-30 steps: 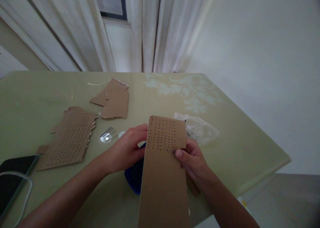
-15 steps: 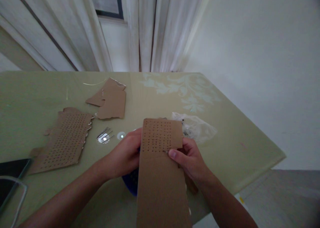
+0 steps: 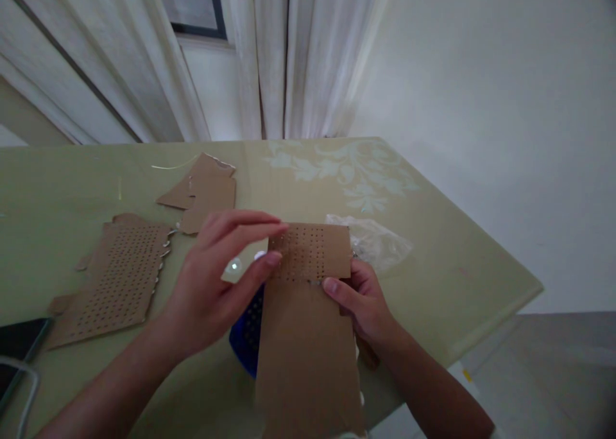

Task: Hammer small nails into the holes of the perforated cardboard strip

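A long strip of brown cardboard [image 3: 308, 349] with rows of small punched holes at its far end stands in front of me. My right hand [image 3: 360, 301] grips its right edge, thumb on top. My left hand [image 3: 226, 275] is at the far left corner with its fingers stretched and apart, the fingertips and thumb over the punched holes; whether they touch the surface I cannot tell. Partly hidden under the strip is a blue container with holes [image 3: 248, 333]. A brown stick-like thing [image 3: 368, 354] shows below my right wrist.
At left lies another punched cardboard piece [image 3: 122, 266], with plain cardboard scraps [image 3: 209, 192] behind it. A clear plastic bag [image 3: 380, 243] is right of the strip. A dark flat device [image 3: 19, 346] with a pale cable [image 3: 29, 394] sits at the left edge. The table [image 3: 462, 298] ends at right.
My left hand has come from behind the cardboard's left edge to its upper left corner, fingers spreading. The right hand keeps its grip. The view has shifted slightly.
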### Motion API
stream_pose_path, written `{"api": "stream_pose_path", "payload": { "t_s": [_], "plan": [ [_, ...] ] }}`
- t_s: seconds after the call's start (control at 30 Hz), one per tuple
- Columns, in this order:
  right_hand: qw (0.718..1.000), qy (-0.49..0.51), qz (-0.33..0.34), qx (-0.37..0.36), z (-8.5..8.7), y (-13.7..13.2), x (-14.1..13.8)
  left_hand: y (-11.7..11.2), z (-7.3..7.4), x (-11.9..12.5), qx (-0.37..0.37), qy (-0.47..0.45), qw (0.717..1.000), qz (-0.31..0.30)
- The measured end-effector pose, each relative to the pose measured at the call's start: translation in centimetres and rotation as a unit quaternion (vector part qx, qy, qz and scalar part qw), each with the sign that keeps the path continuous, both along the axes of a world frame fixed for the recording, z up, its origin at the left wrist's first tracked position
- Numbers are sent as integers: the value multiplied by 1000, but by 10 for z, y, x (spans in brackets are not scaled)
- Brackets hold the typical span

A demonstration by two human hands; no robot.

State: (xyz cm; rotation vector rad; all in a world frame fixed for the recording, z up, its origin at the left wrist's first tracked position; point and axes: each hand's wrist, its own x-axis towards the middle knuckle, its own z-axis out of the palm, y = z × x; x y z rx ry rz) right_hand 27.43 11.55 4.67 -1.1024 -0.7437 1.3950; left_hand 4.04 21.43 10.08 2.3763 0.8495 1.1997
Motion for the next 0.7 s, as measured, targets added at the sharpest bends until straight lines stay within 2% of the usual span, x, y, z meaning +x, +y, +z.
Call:
{"api": "stream_pose_path", "payload": {
  "t_s": [0.1,0.2,0.33,0.5,0.57,0.63,0.7],
  "plan": [
    [1000,-26,3,5,3,-2,0,-16,4,10,58,46,994,-84],
    [999,-44,6,9,3,-2,0,-24,-1,18,62,34,991,-114],
    [997,-76,19,25,2,0,0,-29,-2,21,22,-24,987,-156],
    [992,-108,63,36,1,3,-2,-33,19,15,-42,-67,974,-214],
    [994,-93,52,15,1,3,-3,-23,29,2,-53,-56,979,-191],
    [998,-60,25,-8,2,3,-4,-2,33,-21,-80,-18,992,-99],
    [1000,-17,4,-14,4,3,-4,27,28,-50,-131,63,989,4]
  ]
}}
